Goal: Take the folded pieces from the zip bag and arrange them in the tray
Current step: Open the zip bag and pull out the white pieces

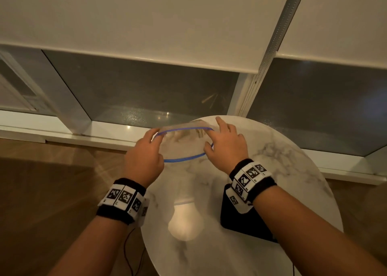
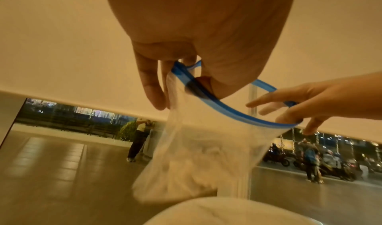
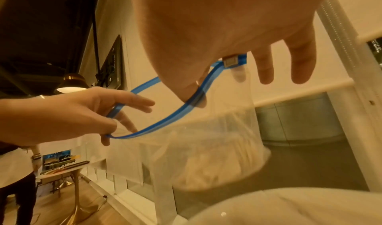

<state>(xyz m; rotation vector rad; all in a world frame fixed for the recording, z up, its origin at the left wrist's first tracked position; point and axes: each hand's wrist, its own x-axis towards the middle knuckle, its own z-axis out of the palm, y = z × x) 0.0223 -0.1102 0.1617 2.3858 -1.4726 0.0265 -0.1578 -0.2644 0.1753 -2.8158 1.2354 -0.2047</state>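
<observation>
The clear zip bag (image 1: 184, 144) hangs at the centre of the head view above the far edge of the round marble table (image 1: 282, 160), its blue-rimmed mouth pulled wide. Pale folded pieces (image 2: 186, 171), blurred, sit in its bottom. The left hand (image 1: 143, 157) pinches the rim's left end; the right hand (image 1: 227, 150) pinches the right end, other fingers spread. A black tray (image 1: 245, 221) lies lower right, partly hidden under the right forearm. Behind stand a window and lowered blind (image 1: 167, 24).
</observation>
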